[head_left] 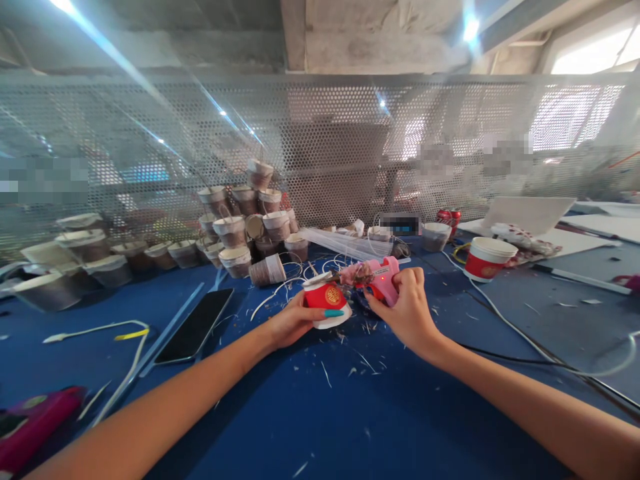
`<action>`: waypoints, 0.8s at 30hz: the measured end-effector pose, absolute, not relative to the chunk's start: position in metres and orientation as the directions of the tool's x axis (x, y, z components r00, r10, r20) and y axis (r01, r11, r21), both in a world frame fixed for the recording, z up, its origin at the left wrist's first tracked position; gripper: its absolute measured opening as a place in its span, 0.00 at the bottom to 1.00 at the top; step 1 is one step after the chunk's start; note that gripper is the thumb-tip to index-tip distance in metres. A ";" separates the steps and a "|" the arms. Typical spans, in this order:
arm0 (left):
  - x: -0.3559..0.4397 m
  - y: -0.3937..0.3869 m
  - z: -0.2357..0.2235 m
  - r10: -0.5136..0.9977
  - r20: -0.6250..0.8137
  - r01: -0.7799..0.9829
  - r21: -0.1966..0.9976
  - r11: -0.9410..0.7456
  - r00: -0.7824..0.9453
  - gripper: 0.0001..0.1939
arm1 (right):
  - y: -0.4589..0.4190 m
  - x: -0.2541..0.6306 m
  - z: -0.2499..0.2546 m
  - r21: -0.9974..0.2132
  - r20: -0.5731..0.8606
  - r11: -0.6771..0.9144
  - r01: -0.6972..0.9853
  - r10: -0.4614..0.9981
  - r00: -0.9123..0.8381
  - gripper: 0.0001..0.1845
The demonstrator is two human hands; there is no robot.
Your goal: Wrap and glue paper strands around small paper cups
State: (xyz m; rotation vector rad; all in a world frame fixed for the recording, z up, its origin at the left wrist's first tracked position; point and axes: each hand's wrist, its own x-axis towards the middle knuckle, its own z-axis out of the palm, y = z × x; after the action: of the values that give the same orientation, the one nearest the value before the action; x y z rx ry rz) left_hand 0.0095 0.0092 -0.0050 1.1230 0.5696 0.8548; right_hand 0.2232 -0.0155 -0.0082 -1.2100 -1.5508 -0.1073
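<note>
My left hand [295, 320] is closed round a small red and white paper cup [320, 298] with a gold emblem, tilted just above the blue table. A pink hot glue gun [384, 280] is gripped in my right hand [414, 307], its small red light showing. The gun's nozzle end, crusted with dark and stringy residue, meets the cup near its rim; whether it touches cannot be made out. Beneath both hands, white thread-like scraps lie on the blue table [320, 413].
Several brown-and-white cups [233, 231] are stacked at the back left. A phone [196, 327] lies left of my hands. Clear glue sticks [350, 244] lie behind. Another red and white cup [487, 260] stands right, near cables [505, 320]. A perforated metal panel [335, 147] closes the back.
</note>
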 end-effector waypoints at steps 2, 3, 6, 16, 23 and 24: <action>0.009 0.009 -0.005 0.821 0.020 -0.296 0.938 0.182 0.571 0.28 | -0.016 0.223 -0.008 -0.511 0.770 0.473 0.718 0.623 0.137 0.20; 0.009 0.009 -0.005 0.820 0.024 -0.297 0.938 0.180 0.572 0.28 | -0.016 0.223 -0.008 -0.512 0.771 0.475 0.716 0.621 0.139 0.20; 0.009 0.008 -0.004 0.810 0.036 -0.305 0.935 0.179 0.585 0.28 | -0.017 0.223 -0.008 -0.509 0.777 0.478 0.716 0.613 0.143 0.20; 0.011 0.007 -0.003 0.799 0.061 -0.346 0.919 0.189 0.598 0.27 | -0.014 0.224 -0.010 -0.490 0.796 0.480 0.728 0.586 0.150 0.19; 0.012 0.005 0.000 0.821 0.039 -0.358 0.911 0.205 0.570 0.30 | -0.013 0.225 -0.010 -0.488 0.799 0.473 0.733 0.581 0.157 0.19; 0.012 0.005 0.000 0.821 0.040 -0.360 0.910 0.205 0.569 0.30 | -0.012 0.225 -0.010 -0.486 0.800 0.473 0.735 0.579 0.157 0.19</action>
State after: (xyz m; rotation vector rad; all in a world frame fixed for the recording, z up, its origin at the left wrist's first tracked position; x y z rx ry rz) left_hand 0.0118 0.0049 0.0000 1.0697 0.5187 0.8768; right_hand 0.2254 -0.0124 -0.0100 -1.1967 -1.5182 -0.1627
